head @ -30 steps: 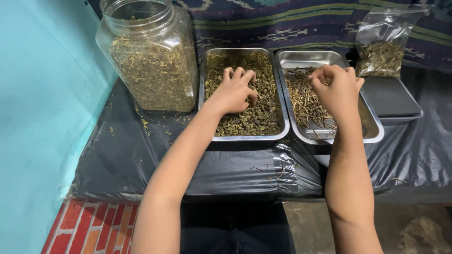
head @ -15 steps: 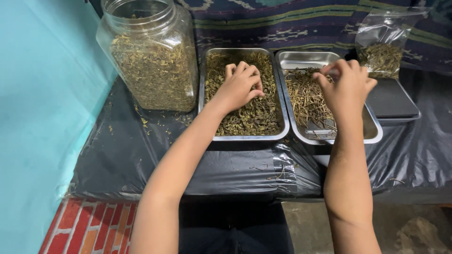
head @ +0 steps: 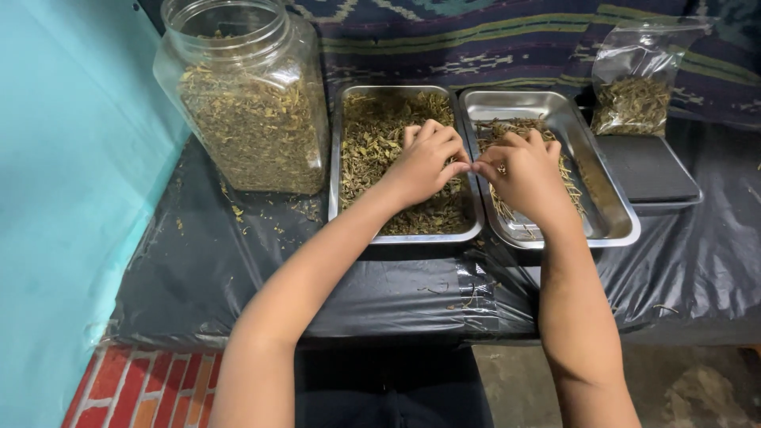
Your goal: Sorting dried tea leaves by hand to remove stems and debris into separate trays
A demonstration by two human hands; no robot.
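The left hand (head: 424, 162) rests on the dried green leaves (head: 372, 147) in the left steel tray (head: 335, 158), its fingers curled and the thumb and forefinger pinched narrow at the tray's right rim. The right hand (head: 527, 174) lies over the pale dry stems (head: 567, 170) in the right steel tray (head: 610, 186), its fingertips drawn together and meeting those of the left hand just above the two touching rims. Each grip seems closed on a small bit of plant matter, though it is too small to make out. The trays sit side by side on a bench (head: 222, 261) covered in black plastic sheet. To the left stands a large clear jar (head: 246, 103), open-topped and mostly filled with dried leaves. Behind the right tray, a clear plastic bag (head: 634, 87) of the same material stands just behind a flat black scale (head: 646, 166).
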